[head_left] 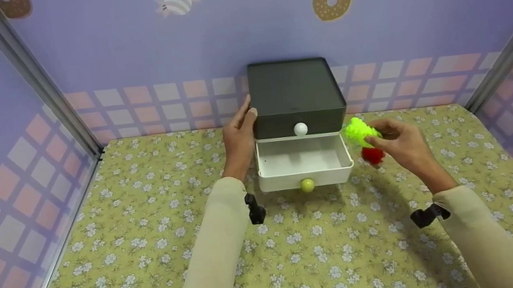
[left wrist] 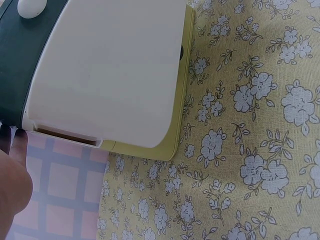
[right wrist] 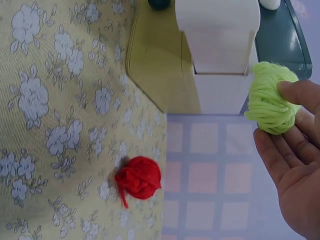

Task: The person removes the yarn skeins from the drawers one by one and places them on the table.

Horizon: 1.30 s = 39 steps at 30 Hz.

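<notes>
A small drawer unit stands against the back wall, its dark green top section [head_left: 296,88] bearing a white knob [head_left: 300,129]. Below, a white drawer [head_left: 272,185] with a yellow-green knob [head_left: 307,185] is pulled out, and no object shows inside it. My left hand [head_left: 239,139] rests against the unit's left side, fingers extended along it. To the right of the open drawer, my right hand [head_left: 401,141] pinches a neon yellow-green ball of yarn [right wrist: 272,100] between thumb and fingers. A red ball of yarn [right wrist: 140,177] lies on the cloth below that hand.
Under the white drawer is a yellow bottom section [right wrist: 155,55] with a dark knob [right wrist: 159,4]. A yellow flowered cloth [head_left: 152,259] covers the table. Purple walls [head_left: 122,42] with a checked band enclose it at the back and both sides.
</notes>
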Available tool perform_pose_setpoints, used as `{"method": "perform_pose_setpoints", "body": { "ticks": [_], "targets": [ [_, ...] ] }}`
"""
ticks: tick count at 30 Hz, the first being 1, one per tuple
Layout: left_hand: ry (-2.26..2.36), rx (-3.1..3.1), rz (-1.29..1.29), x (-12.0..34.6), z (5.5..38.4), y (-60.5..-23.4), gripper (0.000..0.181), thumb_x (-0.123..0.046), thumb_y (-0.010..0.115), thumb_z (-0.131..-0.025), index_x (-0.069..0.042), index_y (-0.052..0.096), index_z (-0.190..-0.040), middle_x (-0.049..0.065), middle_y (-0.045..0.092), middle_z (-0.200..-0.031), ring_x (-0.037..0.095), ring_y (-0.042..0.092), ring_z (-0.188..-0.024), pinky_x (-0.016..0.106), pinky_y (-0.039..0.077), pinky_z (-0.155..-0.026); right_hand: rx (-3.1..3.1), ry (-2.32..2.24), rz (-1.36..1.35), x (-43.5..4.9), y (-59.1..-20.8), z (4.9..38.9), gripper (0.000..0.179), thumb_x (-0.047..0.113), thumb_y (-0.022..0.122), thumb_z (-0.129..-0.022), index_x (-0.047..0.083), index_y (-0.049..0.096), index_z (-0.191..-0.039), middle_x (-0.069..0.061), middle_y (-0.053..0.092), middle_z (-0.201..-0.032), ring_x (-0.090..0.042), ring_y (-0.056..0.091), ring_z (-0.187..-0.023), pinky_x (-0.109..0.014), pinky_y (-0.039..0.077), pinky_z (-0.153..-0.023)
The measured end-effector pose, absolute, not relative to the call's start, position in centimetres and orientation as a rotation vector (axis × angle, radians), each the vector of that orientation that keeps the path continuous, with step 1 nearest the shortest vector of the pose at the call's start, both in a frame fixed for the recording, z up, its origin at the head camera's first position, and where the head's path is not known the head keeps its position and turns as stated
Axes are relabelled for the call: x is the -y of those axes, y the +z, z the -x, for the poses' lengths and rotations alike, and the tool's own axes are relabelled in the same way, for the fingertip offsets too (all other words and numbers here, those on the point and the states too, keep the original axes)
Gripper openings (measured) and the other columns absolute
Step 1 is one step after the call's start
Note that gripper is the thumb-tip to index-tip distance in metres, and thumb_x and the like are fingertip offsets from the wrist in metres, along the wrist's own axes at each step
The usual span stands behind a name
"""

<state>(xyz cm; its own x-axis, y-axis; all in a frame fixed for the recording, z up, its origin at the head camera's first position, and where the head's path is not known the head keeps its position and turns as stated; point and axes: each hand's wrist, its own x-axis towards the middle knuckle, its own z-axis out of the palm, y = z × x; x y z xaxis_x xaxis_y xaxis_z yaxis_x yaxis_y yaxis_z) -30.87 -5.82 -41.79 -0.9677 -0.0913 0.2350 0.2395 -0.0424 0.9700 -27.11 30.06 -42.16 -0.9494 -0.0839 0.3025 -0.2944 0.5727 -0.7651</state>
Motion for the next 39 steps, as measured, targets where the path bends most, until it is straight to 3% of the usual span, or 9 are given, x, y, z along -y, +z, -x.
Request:
{"method": "perform_pose_setpoints", "body": {
  "ticks": [10, 15, 23, 39],
  "targets": [
    [-2.131, 1.989, 0.201, 6.0, 30.7, -41.8, 0.048, -0.036, 0.053, -0.114, -0.028, 0.049, -0.161, -0.013, 0.041, -0.165, 0.01, 0.033, -0.154, 0.032, 0.034, -0.121, 2.536, 1.301, -0.114, -32.3, -43.6, 27.8, 0.043, 0.033, 0.08, -0.099, 0.001, 0.075, -0.128, -0.018, 0.075, -0.12, -0.001, 0.067, -0.098, -0.013, 0.052, -0.08],
    [-2.132, 1.98, 0.201, 6.0, 30.7, -41.7, 0.047, -0.037, 0.053, -0.114, -0.03, 0.051, -0.16, -0.011, 0.041, -0.165, 0.011, 0.033, -0.155, 0.033, 0.033, -0.122, 2.545, 1.301, -0.032, -33.2, -44.2, 28.0, 0.049, 0.034, 0.077, -0.101, 0.001, 0.071, -0.136, -0.02, 0.071, -0.127, -0.001, 0.063, -0.101, -0.013, 0.05, -0.08],
    [-2.114, 1.986, 0.185, 5.9, 30.6, -41.6, 0.045, -0.036, 0.054, -0.114, -0.032, 0.053, -0.158, -0.008, 0.044, -0.164, 0.011, 0.036, -0.153, 0.031, 0.034, -0.121, 2.541, 1.274, 0.104, -34.6, -45.7, 28.2, 0.047, 0.036, 0.075, -0.102, 0.003, 0.07, -0.135, -0.016, 0.071, -0.124, -0.003, 0.062, -0.099, -0.018, 0.05, -0.08],
    [-2.099, 1.988, 0.179, 5.8, 30.9, -42.0, 0.048, -0.038, 0.055, -0.113, -0.028, 0.051, -0.16, -0.01, 0.044, -0.164, 0.01, 0.036, -0.153, 0.031, 0.036, -0.119, 2.572, 1.217, 0.189, -36.6, -48.2, 28.1, 0.049, 0.035, 0.071, -0.105, 0.0, 0.067, -0.14, -0.019, 0.068, -0.128, -0.01, 0.059, -0.102, -0.018, 0.048, -0.077]
  ]
}}
